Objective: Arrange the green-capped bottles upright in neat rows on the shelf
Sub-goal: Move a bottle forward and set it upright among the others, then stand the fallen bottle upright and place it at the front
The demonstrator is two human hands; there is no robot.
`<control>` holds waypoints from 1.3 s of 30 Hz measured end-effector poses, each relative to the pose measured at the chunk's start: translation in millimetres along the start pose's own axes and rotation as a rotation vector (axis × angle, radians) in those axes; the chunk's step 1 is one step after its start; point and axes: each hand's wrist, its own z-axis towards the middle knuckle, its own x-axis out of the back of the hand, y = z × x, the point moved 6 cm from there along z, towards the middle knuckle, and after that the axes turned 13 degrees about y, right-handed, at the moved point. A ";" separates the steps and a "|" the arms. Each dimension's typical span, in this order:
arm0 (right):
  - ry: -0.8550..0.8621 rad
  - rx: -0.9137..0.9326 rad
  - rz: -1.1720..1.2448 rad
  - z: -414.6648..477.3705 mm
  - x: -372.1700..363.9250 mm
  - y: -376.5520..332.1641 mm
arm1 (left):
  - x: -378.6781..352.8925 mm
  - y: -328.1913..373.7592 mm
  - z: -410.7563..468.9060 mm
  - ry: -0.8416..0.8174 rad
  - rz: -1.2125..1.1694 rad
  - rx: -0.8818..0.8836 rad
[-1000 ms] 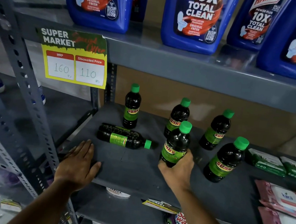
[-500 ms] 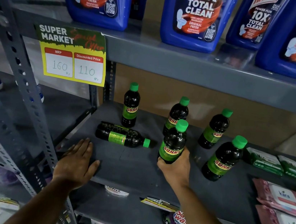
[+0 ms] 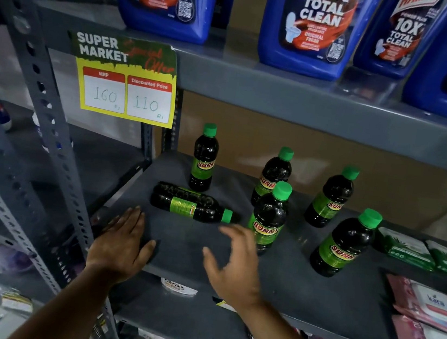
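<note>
Several dark green-capped bottles stand upright on the grey shelf (image 3: 298,301): one at the back left (image 3: 204,159), one behind the middle (image 3: 274,171), one in the middle front (image 3: 269,218), one at the back right (image 3: 331,198) and one at the front right (image 3: 344,243). Another bottle (image 3: 191,203) lies on its side, cap pointing right. My right hand (image 3: 235,267) hovers open, fingers spread, just left of the middle front bottle and below the lying bottle's cap. My left hand (image 3: 120,244) rests flat on the shelf's front left edge.
Green packets (image 3: 405,247) and pink wipe packs (image 3: 431,307) fill the shelf's right side. Big blue cleaner jugs (image 3: 312,27) stand on the shelf above. A yellow price sign (image 3: 127,82) hangs at the upper left beside the perforated steel upright (image 3: 51,129).
My right hand has let go of the middle front bottle, which now stands on its own, and has moved left with fingers spread. My left hand stays flat on the shelf.
</note>
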 end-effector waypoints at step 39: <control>-0.591 -0.423 0.129 98.2 -57.8 -23.6 | 6.2 2.2 -2.2 0.041 0.015 -0.016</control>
